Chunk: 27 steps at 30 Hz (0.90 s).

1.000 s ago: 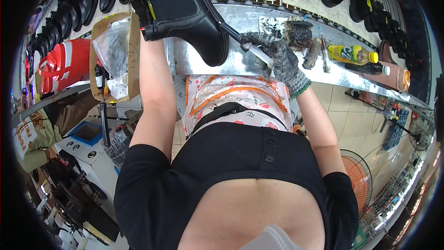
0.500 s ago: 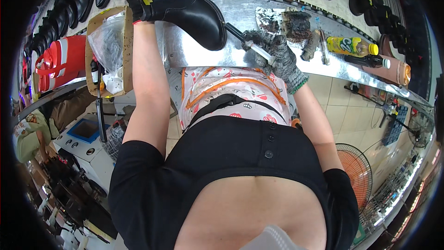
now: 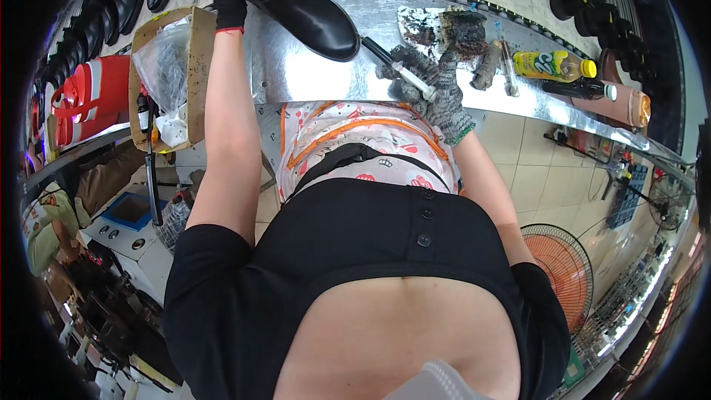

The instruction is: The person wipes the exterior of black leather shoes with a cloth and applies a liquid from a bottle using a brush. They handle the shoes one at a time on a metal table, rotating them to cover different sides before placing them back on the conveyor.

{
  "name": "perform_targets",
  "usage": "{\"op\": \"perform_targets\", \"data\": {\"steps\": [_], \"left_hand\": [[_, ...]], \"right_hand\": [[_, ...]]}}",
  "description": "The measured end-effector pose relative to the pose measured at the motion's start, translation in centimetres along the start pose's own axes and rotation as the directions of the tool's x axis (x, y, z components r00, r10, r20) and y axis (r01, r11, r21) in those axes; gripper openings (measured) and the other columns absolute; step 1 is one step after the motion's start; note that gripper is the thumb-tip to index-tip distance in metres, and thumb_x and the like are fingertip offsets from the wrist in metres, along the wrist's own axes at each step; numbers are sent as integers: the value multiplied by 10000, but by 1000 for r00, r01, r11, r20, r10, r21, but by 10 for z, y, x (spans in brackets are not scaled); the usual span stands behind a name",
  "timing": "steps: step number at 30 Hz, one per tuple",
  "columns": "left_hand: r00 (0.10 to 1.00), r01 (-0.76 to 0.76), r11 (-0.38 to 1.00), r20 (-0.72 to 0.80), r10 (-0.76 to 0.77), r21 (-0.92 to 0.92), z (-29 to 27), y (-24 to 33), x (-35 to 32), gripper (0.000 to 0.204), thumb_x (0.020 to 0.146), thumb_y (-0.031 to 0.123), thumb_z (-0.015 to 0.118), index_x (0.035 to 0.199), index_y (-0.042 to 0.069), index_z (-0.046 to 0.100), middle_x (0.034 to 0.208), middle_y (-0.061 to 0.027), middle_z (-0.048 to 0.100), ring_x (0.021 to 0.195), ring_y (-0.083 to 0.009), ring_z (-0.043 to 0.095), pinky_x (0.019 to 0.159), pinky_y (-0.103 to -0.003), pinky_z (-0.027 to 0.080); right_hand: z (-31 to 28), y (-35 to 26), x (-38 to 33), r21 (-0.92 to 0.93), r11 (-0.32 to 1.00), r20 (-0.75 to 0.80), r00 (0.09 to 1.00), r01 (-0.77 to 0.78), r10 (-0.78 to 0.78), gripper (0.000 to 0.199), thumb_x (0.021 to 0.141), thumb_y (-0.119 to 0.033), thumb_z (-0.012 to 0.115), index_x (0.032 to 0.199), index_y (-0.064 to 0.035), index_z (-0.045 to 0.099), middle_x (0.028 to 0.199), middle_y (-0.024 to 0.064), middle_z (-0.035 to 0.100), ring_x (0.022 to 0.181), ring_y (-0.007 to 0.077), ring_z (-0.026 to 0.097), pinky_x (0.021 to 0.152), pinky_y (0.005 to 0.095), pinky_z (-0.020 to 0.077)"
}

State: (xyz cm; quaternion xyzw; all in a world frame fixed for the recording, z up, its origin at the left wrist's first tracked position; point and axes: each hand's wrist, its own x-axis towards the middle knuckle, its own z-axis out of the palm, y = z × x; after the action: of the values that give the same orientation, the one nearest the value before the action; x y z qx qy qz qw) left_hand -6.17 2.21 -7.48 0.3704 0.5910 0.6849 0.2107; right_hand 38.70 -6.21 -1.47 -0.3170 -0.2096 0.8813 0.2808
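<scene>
A black leather ankle boot (image 3: 307,21) is held over the metal worktop, its toe pointing right and toward me. My left hand (image 3: 228,1), in a black glove with bare fingertips, grips it at the shaft; most of those fingers are hidden behind the boot. A yellow-green patch shows at the boot's top opening. My right hand (image 3: 443,96), in a grey knit glove, is closed around a slim pen-like tool (image 3: 394,64) with a black front and a clear or white barrel. The tool's tip meets, or almost meets, the edge of the toe.
Blackened pads (image 3: 463,33) lie beyond my right hand on the worktop (image 3: 304,78). Beside them are a yellow-labelled bottle (image 3: 548,65) and a dark bottle (image 3: 581,89). A cardboard box (image 3: 197,74) stands left, near a red container (image 3: 96,96). More boots line the far side.
The boot has tilted and turned, so its upper side and opening face me more and the side panel is hidden. My right hand keeps the tool by the toe. The whole view has shifted slightly.
</scene>
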Motion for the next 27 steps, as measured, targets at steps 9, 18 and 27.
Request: {"op": "perform_targets", "data": {"steps": [9, 18, 27], "left_hand": [[970, -238, 777, 186, 158, 583, -29, -6, 16, 625, 902, 612, 389, 947, 33, 621, 881, -113, 651, 784, -264, 621, 684, -377, 464], [965, -255, 732, 116, 236, 632, 7, 115, -73, 623, 760, 586, 629, 1058, 50, 523, 919, -159, 659, 886, -357, 634, 756, -421, 475], [989, -148, 718, 101, 109, 680, 27, 183, -156, 588, 600, 418, 833, 949, 51, 535, 789, -76, 624, 703, -185, 616, 660, -302, 490]], "right_hand": [[17, -14, -26, -86, 982, -171, 968, 169, -181, 656, 940, -560, 305, 1203, -2, 527, 940, 158, 645, 521, 133, 516, 445, 230, 420], [39, -32, -35, -327, 933, -330, 907, 151, -263, 577, 945, -524, 347, 1204, -46, 542, 932, 104, 655, 578, 146, 586, 515, 241, 496], [-35, -11, 7, -906, 423, -248, 782, 21, -572, 708, 848, -699, 379, 1229, -121, 532, 943, 90, 667, 444, 116, 548, 321, 209, 371]]}}
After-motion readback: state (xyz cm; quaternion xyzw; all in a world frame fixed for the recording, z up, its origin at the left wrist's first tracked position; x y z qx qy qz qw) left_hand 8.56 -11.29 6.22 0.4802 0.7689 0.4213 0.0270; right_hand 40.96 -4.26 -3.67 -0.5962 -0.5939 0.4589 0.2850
